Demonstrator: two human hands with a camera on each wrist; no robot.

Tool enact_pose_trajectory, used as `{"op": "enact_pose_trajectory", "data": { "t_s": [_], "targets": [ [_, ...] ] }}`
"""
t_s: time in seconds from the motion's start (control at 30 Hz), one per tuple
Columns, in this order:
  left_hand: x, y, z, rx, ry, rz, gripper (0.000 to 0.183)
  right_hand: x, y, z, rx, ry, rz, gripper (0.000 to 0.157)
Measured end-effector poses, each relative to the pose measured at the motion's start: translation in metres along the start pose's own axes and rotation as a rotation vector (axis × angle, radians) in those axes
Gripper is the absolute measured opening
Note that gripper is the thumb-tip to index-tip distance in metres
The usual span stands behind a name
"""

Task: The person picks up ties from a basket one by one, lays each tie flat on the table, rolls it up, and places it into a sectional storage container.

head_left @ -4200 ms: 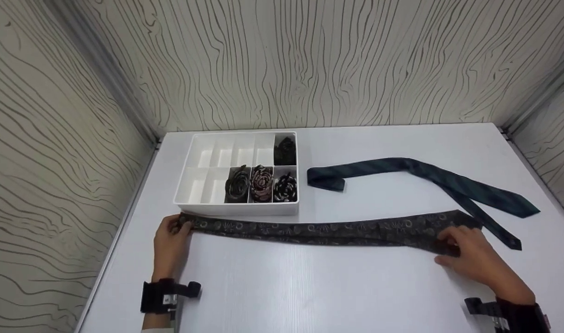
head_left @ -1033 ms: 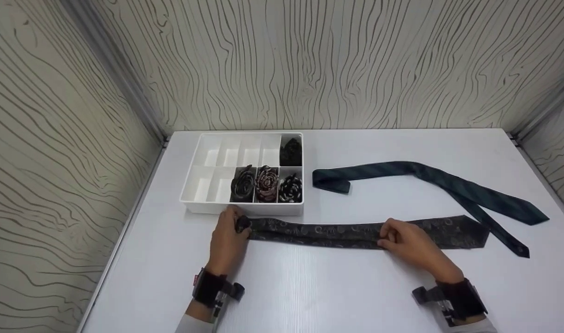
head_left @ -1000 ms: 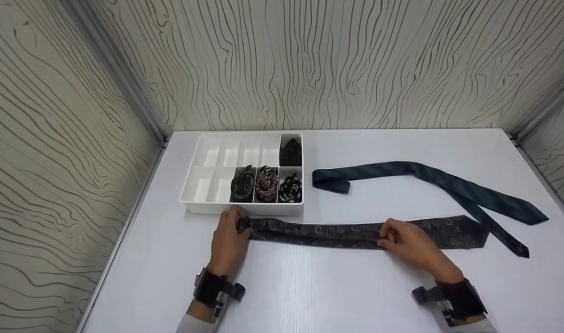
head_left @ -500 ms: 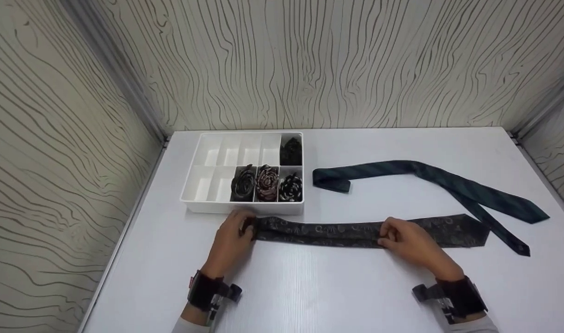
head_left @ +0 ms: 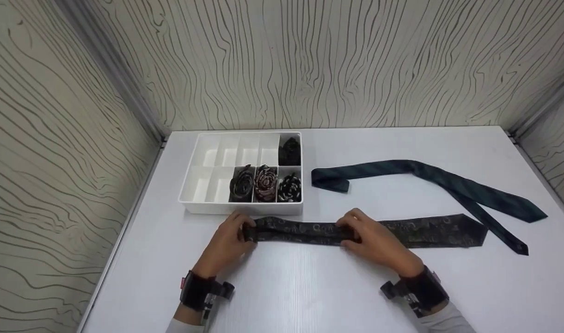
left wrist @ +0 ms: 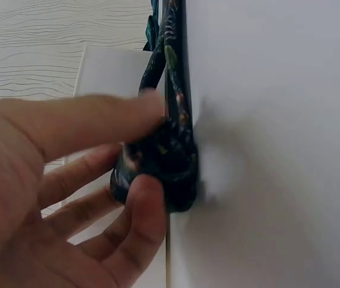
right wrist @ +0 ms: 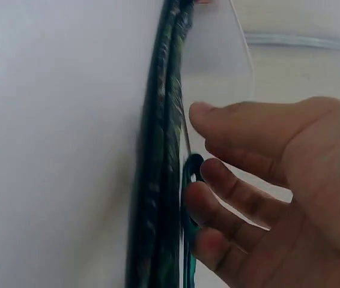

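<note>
A dark patterned necktie (head_left: 300,232) lies lengthwise across the table, folded along its length, with its wide pointed end at the right. My left hand (head_left: 229,243) holds its left end, which is coiled into a small roll (left wrist: 179,180) in the left wrist view. Farther right along the strip, my right hand (head_left: 377,240) is over the tie with thumb and fingers spread at its two edges. In the right wrist view its loosely bent fingertips (right wrist: 203,201) are beside the tie, not closed round it.
Behind the left hand stands a white divided box (head_left: 240,208); several of its compartments hold rolled ties (head_left: 265,185), others are bare. A dark green necktie (head_left: 374,170) lies at the back right, its narrow tip near the patterned tie's wide end. Patterned walls (head_left: 300,64) enclose the table.
The tie's left end has been drawn in and coiled since the earliest frame. In the last half second my right hand has slid left along the tie; my left hand has barely shifted.
</note>
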State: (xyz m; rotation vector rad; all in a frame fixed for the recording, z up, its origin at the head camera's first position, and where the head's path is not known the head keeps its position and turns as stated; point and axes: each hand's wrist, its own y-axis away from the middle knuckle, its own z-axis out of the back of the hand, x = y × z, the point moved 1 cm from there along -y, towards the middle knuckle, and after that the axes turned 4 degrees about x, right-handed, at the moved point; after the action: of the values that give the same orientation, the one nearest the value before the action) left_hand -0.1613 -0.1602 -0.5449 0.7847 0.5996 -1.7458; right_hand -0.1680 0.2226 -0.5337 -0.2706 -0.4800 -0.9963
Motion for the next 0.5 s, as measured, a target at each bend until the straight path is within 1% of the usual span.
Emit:
{"op": "enact_pose_trajectory", "data": {
  "t_s": [0.03, 0.1, 0.13, 0.23, 0.3, 0.37, 0.4, 0.5],
  "targets": [
    [0.0006, 0.0008, 0.0013, 0.006, 0.002, 0.002, 0.038, 0.0014, -0.0018, -0.0028, 0.009, 0.019, 0.012, 0.040],
    [0.0019, 0.0030, 0.0040, -0.013, -0.012, 0.013, 0.039, 0.0025, -0.0041, -0.0074, 0.023, 0.052, 0.028, 0.042],
    [0.0026, 0.0041, 0.0055, -0.035, -0.020, 0.022, 0.038, 0.0024, -0.0046, -0.0088, 0.023, 0.062, 0.039, 0.040],
    [0.0047, 0.0069, 0.0095, -0.118, -0.020, 0.057, 0.038, 0.0017, -0.0052, -0.0108, 0.009, 0.055, 0.053, 0.027],
    [0.0057, 0.0069, 0.0110, -0.155, 0.019, 0.066, 0.040, 0.0020, -0.0051, -0.0108, -0.005, 0.058, 0.061, 0.022],
    [0.0069, 0.0059, 0.0106, -0.163, 0.067, 0.065, 0.042, 0.0031, -0.0049, -0.0107, -0.013, 0.060, 0.060, 0.021],
    [0.0074, 0.0050, 0.0098, -0.157, 0.075, 0.061, 0.043, 0.0039, -0.0048, -0.0106, -0.016, 0.064, 0.062, 0.021],
    [0.0073, 0.0025, 0.0059, -0.117, 0.031, 0.034, 0.043, 0.0079, -0.0053, -0.0097, -0.011, 0.065, 0.047, 0.020]
  ]
}}
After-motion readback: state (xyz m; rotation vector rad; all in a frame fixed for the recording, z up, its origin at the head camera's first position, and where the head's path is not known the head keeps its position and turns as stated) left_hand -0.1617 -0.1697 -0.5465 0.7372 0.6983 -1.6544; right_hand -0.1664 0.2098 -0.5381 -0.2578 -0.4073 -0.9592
